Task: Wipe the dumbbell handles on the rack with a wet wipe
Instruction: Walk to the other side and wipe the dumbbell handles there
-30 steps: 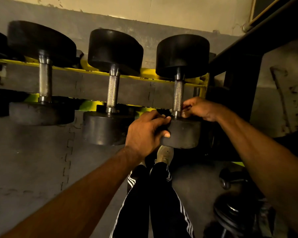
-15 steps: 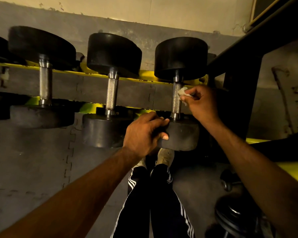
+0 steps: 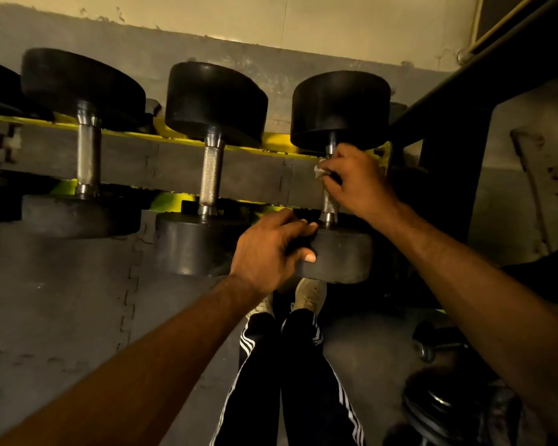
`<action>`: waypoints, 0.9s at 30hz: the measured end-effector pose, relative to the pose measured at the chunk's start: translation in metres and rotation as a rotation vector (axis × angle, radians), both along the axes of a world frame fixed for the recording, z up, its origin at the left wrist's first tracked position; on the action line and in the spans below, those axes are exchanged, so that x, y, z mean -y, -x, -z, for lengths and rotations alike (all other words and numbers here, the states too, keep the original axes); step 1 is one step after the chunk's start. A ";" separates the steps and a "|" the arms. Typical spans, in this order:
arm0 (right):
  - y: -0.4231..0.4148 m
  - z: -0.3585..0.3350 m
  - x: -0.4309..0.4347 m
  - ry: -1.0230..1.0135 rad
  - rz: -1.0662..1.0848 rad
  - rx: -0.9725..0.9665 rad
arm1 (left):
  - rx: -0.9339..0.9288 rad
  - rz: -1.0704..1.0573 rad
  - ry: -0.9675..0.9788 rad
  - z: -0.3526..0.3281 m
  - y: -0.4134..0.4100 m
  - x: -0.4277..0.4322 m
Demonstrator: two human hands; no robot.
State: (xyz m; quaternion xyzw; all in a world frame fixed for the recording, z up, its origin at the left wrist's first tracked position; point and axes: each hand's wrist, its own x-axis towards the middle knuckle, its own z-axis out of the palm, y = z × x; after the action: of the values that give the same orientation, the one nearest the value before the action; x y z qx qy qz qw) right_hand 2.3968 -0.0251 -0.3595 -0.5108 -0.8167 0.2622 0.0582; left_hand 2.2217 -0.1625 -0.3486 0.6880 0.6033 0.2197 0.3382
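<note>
right grip [image 3: 358, 181] is high on the handle [image 3: 329, 204] of the last dumbbell [image 3: 340, 107] on the rack [image 3: 271, 144], right up under its far head; fingers curled round the bar, with a crumpled white wet wipe [image 3: 321, 170] pinched against the steel, and a corner of it pokes out left of the knuckles; left grip [image 3: 271, 249] is lower down, clamped on the near head [image 3: 339, 255] of that same dumbbell, fingers over the top edge and thumb pressed on the side face; a short run of bare knurled bar shows between the two grips; just left of the left grip sits the middle dumbbell [image 3: 211, 175], and further left a third one [image 3: 87, 156], both handles uncovered; straight below the left grip, striped trousers [image 3: 303, 365] and a pale shoe [image 3: 310, 294]; down under the right forearm, a small dumbbell [image 3: 438, 342] and dark plates [image 3: 432, 403] lie on the floor
</note>
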 end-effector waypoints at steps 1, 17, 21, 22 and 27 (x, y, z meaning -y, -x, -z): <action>0.003 0.002 -0.002 -0.001 -0.053 0.077 | -0.001 -0.006 0.001 0.000 -0.001 0.000; 0.023 -0.033 0.004 0.085 -0.561 0.684 | -0.058 0.047 -0.040 0.001 0.004 -0.003; 0.047 -0.032 -0.015 -0.089 -0.513 0.795 | -0.060 0.040 -0.022 0.001 0.005 0.001; 0.049 -0.034 -0.013 -0.092 -0.543 0.811 | -0.059 0.040 -0.021 0.001 0.004 0.001; 0.026 -0.031 0.011 -0.001 -0.622 0.649 | -0.047 0.040 -0.041 0.003 0.005 -0.002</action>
State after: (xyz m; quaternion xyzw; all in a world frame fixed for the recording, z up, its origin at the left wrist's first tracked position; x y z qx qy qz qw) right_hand 2.3705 -0.0364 -0.3285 -0.2968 -0.9075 0.0928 -0.2823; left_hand 2.2163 -0.1603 -0.3520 0.7117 0.5926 0.2088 0.3141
